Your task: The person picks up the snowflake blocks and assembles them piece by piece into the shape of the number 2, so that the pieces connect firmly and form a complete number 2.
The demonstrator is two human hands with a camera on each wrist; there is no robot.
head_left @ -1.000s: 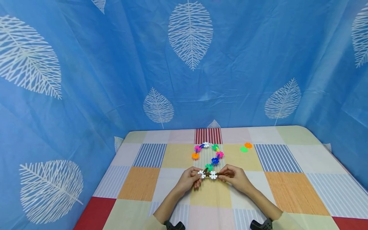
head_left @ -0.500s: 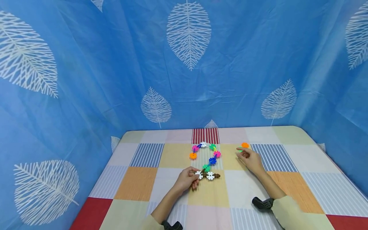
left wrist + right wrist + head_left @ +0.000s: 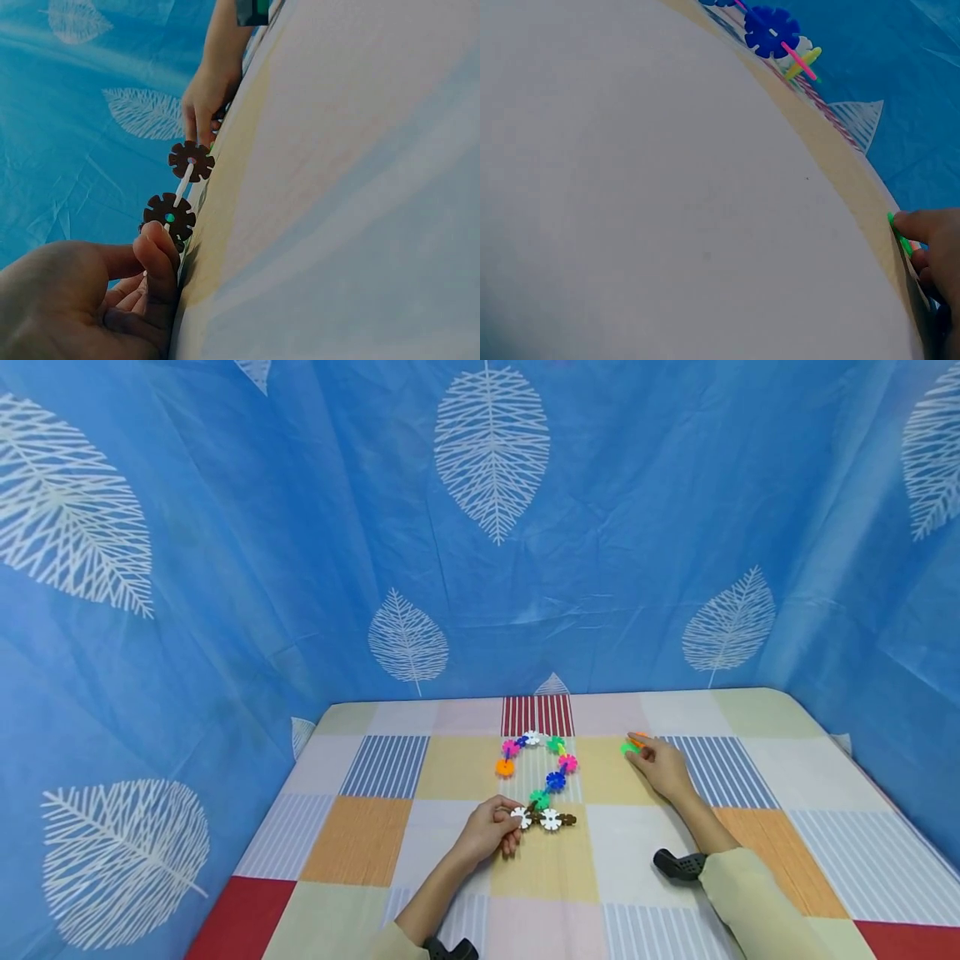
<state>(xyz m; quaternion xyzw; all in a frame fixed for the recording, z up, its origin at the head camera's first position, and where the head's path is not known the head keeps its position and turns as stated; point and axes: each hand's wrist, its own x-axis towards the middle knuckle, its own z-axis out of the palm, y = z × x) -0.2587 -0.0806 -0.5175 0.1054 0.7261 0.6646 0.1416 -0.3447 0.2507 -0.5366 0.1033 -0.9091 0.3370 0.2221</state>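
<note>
My left hand (image 3: 487, 828) pinches a white notched building disc (image 3: 521, 817) at the near left of a linked chain. A second white disc (image 3: 551, 819) and brown discs (image 3: 569, 820) continue to its right; the left wrist view shows a brown disc (image 3: 169, 214) just beyond the fingertips. From there, green (image 3: 539, 799), blue (image 3: 556, 782) and pink (image 3: 567, 763) discs curve away into a hook shape. Farther right, my right hand (image 3: 663, 768) holds a tilted orange disc (image 3: 639, 739) between thumb and finger. Beside those fingertips is a green disc (image 3: 628, 748), partly covered.
An orange disc (image 3: 505, 768) ends the chain's far left side. Patchwork cloth (image 3: 551, 927) covers the table. Blue curtain (image 3: 315, 568) with white leaf prints hangs behind and at the sides. Black wrist devices (image 3: 678, 866) sit at the sleeves.
My right hand has let go of the chain's right end, moved right and away to the loose discs, and taken the orange one. The left hand keeps its hold.
</note>
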